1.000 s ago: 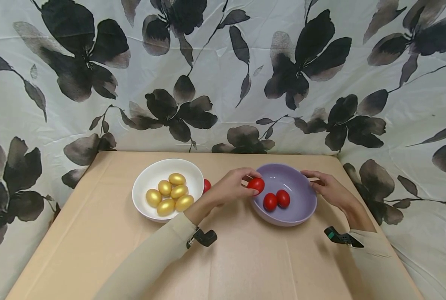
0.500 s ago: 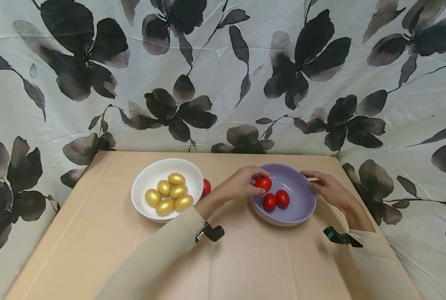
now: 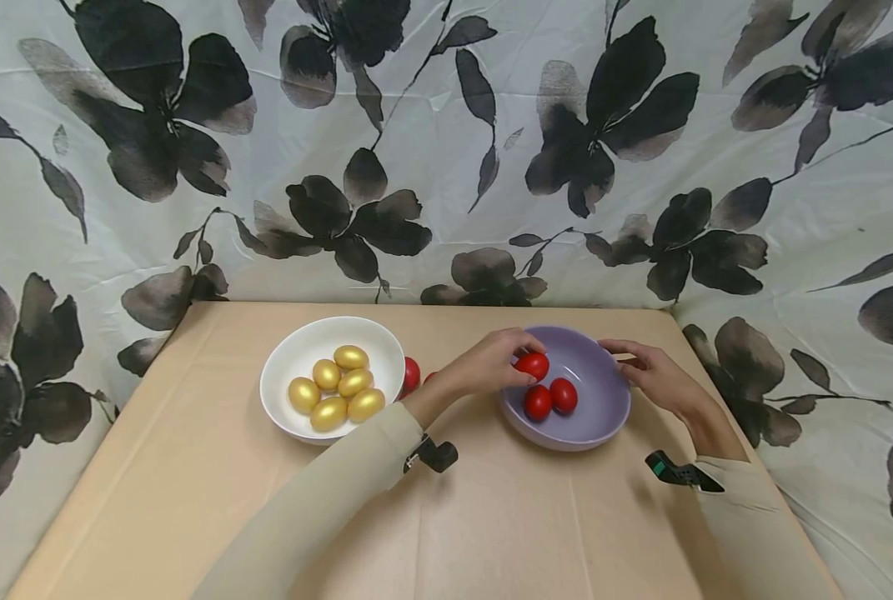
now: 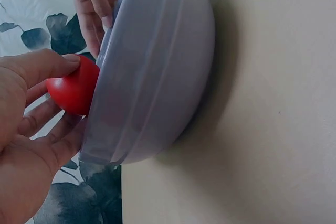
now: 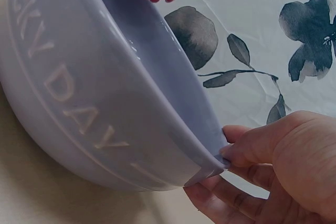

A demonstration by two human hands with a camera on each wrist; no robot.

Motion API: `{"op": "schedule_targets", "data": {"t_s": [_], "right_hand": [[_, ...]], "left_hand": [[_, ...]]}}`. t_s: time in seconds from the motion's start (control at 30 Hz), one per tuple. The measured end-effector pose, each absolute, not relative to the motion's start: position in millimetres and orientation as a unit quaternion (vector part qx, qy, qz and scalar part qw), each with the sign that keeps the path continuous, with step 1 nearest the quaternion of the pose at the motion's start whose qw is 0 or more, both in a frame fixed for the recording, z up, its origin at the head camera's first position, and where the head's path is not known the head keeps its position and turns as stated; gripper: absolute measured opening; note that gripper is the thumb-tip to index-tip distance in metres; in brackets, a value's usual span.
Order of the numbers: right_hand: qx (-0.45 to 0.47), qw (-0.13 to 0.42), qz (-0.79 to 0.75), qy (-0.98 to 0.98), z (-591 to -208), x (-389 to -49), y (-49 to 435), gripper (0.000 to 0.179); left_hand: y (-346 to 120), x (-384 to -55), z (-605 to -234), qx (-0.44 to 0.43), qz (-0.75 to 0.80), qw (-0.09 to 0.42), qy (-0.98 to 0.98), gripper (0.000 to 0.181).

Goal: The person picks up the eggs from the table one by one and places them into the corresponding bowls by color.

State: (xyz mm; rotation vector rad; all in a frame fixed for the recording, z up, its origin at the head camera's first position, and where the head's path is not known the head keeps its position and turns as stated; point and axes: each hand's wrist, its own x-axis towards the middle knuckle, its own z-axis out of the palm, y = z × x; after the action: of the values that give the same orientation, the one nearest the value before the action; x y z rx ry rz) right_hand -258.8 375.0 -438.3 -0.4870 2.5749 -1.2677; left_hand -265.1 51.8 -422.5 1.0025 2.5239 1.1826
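Note:
My left hand pinches a shiny red egg between thumb and fingers at the left rim of a purple bowl. In the left wrist view that egg shows above the rim, partly behind it. Two more red eggs lie inside the bowl. On the opposite side my right hand grips the rim; the right wrist view shows its thumb over the edge and its fingers beneath. Raised letters mark the bowl's outer wall.
A white bowl with several gold eggs stands left on the tan table. Beside it sits a red egg, with a sliver of red near my left wrist. A flower-printed cloth hangs behind.
My left hand has moved right with its red egg, from beside the purple bowl to over its left rim. My right hand stays at the rim.

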Motion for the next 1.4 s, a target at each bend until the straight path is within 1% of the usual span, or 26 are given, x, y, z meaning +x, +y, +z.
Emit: {"op": "schedule_targets", "data": {"t_s": [0.5,0.83,1.4], "right_hand": [[-0.159,0.119,-0.431,0.88,-438.8,-258.7,375.2,0.046],[-0.163,0.113,-0.431,0.88,-439.5,-258.4,374.3,0.045],[-0.157,0.125,-0.438,0.876,-437.4,-258.5,374.7,0.048]], "left_hand": [[65.8,-267.6,-425.2,0.355,0.306,0.097,0.878,0.045],[74.8,-266.4,-430.7,0.371,0.225,0.076,0.898,0.04],[79.2,-264.1,-433.2,0.386,0.189,0.078,0.9,0.039]]}}
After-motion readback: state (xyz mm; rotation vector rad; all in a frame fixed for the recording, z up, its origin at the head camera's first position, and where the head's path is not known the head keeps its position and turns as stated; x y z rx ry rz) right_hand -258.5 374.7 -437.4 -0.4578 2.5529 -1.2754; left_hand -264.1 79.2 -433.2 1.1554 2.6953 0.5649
